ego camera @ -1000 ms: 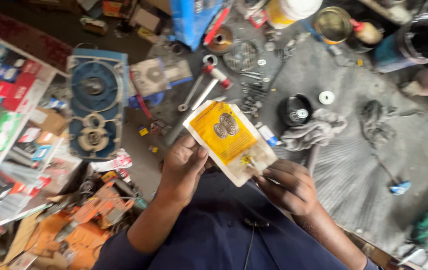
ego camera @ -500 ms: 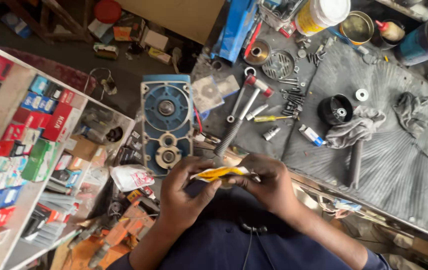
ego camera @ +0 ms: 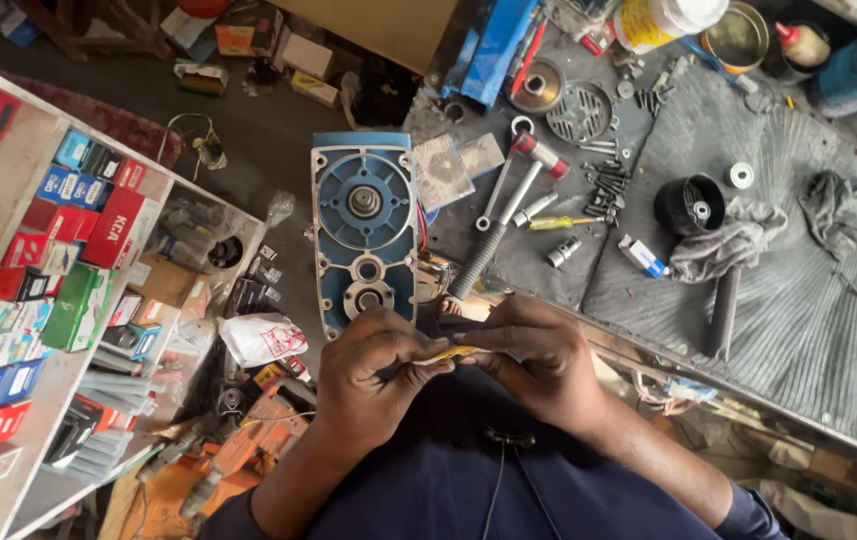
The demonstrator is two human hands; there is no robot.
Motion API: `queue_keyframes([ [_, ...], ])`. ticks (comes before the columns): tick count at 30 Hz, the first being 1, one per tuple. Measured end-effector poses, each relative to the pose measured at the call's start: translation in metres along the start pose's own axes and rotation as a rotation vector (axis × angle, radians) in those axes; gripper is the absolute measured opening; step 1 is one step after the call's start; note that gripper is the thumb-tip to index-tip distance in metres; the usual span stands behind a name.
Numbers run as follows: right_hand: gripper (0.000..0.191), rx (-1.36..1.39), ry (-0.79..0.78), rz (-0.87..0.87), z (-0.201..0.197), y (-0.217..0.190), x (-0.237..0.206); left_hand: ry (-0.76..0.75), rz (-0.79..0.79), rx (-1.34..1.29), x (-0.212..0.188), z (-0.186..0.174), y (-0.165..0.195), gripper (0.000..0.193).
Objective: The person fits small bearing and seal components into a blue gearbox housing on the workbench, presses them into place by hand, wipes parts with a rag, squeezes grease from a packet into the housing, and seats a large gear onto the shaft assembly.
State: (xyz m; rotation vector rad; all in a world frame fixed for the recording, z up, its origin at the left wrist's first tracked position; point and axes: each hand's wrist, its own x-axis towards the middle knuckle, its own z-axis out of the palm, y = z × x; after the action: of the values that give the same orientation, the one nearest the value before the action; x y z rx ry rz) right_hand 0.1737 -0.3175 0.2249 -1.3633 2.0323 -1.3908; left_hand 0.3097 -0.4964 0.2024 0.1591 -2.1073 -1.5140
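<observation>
Left hand: the left hand (ego camera: 373, 372) is seen curled shut, fingertips pinched on one end of a small yellow packet (ego camera: 448, 354).
Right hand: the right hand (ego camera: 538, 360) is closed on the packet's other end, thumb and fingers pressed together.
Yellow packet: it is held edge-on between the 2 hands, close to the chest, over the dark blue shirt (ego camera: 508, 470).
Gearbox housing: a blue gearbox housing (ego camera: 363, 230) is laid flat just beyond the hands.
Bench: a hammer (ego camera: 503, 215), a yellow screwdriver (ego camera: 563, 222) and loose bolts (ego camera: 608, 185) are spread on the workbench (ego camera: 808, 330).
Shelf: coloured boxes (ego camera: 38, 250) are stacked to the left.
</observation>
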Motion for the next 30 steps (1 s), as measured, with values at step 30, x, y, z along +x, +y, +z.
queue_keyframes([
  [30, 0.017, 0.039, -0.273, -0.056, -0.071, 0.064, 0.058, -0.141, -0.216, -0.296, 0.052, 0.036, -0.011, 0.053],
])
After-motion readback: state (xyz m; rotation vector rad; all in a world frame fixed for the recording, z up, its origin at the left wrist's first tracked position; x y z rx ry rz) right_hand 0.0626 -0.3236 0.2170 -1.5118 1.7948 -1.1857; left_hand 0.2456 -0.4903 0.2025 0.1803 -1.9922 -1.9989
